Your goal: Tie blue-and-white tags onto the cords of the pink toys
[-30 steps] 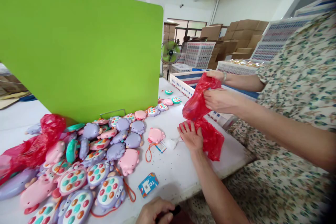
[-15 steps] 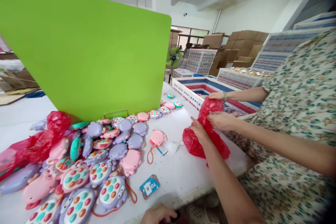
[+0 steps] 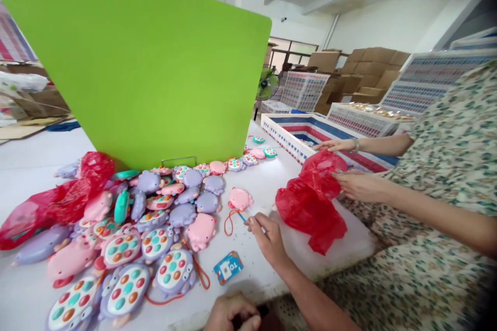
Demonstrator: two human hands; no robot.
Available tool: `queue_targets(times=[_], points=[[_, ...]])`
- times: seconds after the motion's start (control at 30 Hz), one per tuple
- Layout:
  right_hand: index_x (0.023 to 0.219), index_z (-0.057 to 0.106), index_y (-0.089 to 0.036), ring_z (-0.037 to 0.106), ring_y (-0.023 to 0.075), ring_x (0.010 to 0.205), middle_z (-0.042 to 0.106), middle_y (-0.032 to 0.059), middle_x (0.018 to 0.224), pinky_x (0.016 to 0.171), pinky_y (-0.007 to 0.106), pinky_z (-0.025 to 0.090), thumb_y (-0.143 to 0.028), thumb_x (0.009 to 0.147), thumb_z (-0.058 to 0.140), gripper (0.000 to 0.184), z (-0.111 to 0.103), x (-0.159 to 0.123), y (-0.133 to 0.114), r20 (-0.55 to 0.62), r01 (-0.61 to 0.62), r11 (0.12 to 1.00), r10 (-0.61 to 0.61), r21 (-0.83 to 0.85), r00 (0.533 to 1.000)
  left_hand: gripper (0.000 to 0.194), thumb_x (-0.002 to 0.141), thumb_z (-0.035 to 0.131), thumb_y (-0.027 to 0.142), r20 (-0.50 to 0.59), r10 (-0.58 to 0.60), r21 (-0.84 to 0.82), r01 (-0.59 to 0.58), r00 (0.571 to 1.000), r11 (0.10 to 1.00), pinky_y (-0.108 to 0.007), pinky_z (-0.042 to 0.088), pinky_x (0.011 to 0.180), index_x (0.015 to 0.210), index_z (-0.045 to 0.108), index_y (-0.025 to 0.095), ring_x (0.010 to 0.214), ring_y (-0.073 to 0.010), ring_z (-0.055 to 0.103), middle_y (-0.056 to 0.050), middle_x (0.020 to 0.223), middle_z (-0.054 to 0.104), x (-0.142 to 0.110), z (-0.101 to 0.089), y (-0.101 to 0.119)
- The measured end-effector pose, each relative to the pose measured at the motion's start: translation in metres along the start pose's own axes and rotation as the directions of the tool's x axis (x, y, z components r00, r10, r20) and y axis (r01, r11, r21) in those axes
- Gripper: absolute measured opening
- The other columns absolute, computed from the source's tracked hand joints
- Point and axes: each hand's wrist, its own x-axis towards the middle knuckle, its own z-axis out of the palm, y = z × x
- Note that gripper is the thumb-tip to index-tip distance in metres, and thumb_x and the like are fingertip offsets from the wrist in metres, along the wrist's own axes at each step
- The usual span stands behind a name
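The person's right hand [image 3: 267, 238] reaches forward over the bench [image 3: 256, 269] from the near edge, wrist bent and fingers curled inward. Its thumb and forefinger are pinched closed at the end of a small blue-and-white tag [image 3: 242, 216], though the grip on it is hard to make out. The tag lies just beside a pink pig-shaped toy [image 3: 239, 199], whose orange cord [image 3: 229, 225] loops on the bench below it. The left hand [image 3: 229, 313] sits low at the bench's near edge, curled shut around a black handle [image 3: 264, 311], most of which is hidden.

To the right, a co-worker in a floral garment [image 3: 438, 207] leans both forearms in. One co-worker's hand [image 3: 361, 186] lies on a crumpled red plastic bag [image 3: 310, 207], and the other [image 3: 336, 145] stretches out flat just above it. A heap of pink and lilac toys [image 3: 155, 227] covers the bench's left side, against a green divider [image 3: 135, 62], with a second red bag [image 3: 66, 196] at the heap's left end. A blue toy card [image 3: 228, 268] lies near the front edge.
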Motion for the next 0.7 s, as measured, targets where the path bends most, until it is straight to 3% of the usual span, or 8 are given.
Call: queue_targets(times=[0.07,0.13,0.2,0.3,0.4,0.47,0.57,0.7], points=[[0.073,0.061,-0.017,0.056,0.0138,0.06,0.056,0.0006,0.06,0.056,0.024,0.043,-0.035,0.093,0.039,0.035,0.007,-0.016,-0.004,-0.004,-0.07,0.995,0.07,0.068,0.998,0.024,0.084,0.052,0.03,-0.025,-0.062,-0.032,0.061,0.998,0.998,-0.019,0.044,0.063,0.075,0.068,0.015,0.066,-0.0121,0.058,-0.004,0.07,0.066,-0.004,-0.004,0.014],[0.078,0.063,-0.016,0.055,0.0136,0.059,0.056,0.0006,0.062,0.056,0.024,0.043,-0.037,0.093,0.04,0.034,0.005,-0.024,-0.003,0.017,-0.14,0.987,0.14,0.072,0.99,0.02,0.083,0.052,0.026,0.022,-0.04,-0.059,0.041,0.999,0.997,-0.019,0.042,0.062,0.076,0.068,0.015,0.065,-0.0111,0.055,-0.003,0.07,0.064,-0.005,-0.007,0.025],[0.084,0.064,-0.017,0.057,0.0145,0.066,0.06,0.002,0.069,0.061,0.025,0.045,-0.036,0.092,0.044,0.029,-0.001,-0.028,0.001,0.137,-0.15,0.988,0.144,0.028,0.98,0.016,0.082,0.055,0.024,0.022,0.001,-0.047,0.0,1.0,0.999,-0.02,0.04,0.062,0.077,0.067,0.015,0.065,-0.0109,0.053,-0.002,0.067,0.061,-0.004,-0.01,0.031],[0.094,0.066,-0.019,0.058,0.0163,0.082,0.063,0.0045,0.087,0.072,0.027,0.046,-0.03,0.088,0.053,0.018,-0.008,-0.03,0.006,0.411,-0.035,0.999,0.046,-0.035,0.911,0.013,0.081,0.056,0.023,0.025,0.034,-0.034,-0.034,0.999,0.999,-0.019,0.04,0.063,0.079,0.067,0.016,0.066,-0.0107,0.052,-0.001,0.068,0.06,-0.004,-0.01,0.034],[0.109,0.063,-0.022,0.054,0.0184,0.098,0.06,0.006,0.103,0.086,0.031,0.044,-0.026,0.084,0.059,0.026,-0.006,-0.03,0.005,0.585,0.11,0.991,-0.042,-0.08,0.81,0.015,0.085,0.053,0.024,0.042,0.048,0.009,-0.048,0.998,0.999,-0.02,0.042,0.065,0.083,0.066,0.017,0.068,-0.0109,0.055,-0.001,0.073,0.062,-0.005,-0.014,0.038],[0.117,0.058,-0.023,0.05,0.0196,0.104,0.057,0.0066,0.108,0.092,0.033,0.04,-0.024,0.082,0.063,0.036,0.0,-0.028,0.003,0.657,0.198,0.97,-0.058,-0.141,0.751,0.02,0.089,0.048,0.026,-0.01,0.037,0.125,-0.035,0.999,0.991,-0.022,0.044,0.068,0.083,0.065,0.018,0.071,-0.0124,0.056,-0.002,0.076,0.063,-0.004,-0.021,0.042],[0.117,0.057,-0.021,0.048,0.0206,0.102,0.055,0.0068,0.107,0.09,0.033,0.04,-0.022,0.078,0.067,0.04,0.007,-0.022,-0.003,0.738,0.303,0.921,-0.025,-0.246,0.674,0.023,0.092,0.042,0.024,-0.174,0.023,0.388,0.047,0.984,0.921,-0.029,0.046,0.077,0.095,0.064,0.018,0.083,-0.0171,0.057,-0.006,0.089,0.063,0.002,-0.033,0.039],[0.104,0.058,-0.017,0.048,0.0207,0.097,0.054,0.0061,0.101,0.084,0.032,0.04,-0.025,0.074,0.071,0.034,0.01,-0.014,-0.01,0.778,0.396,0.861,-0.002,-0.318,0.629,0.034,0.088,0.044,0.012,-0.248,0.074,0.716,0.132,0.966,0.686,-0.039,0.047,0.084,0.12,0.053,0.012,0.101,-0.0244,0.055,-0.012,0.113,0.059,0.013,-0.036,0.014]])
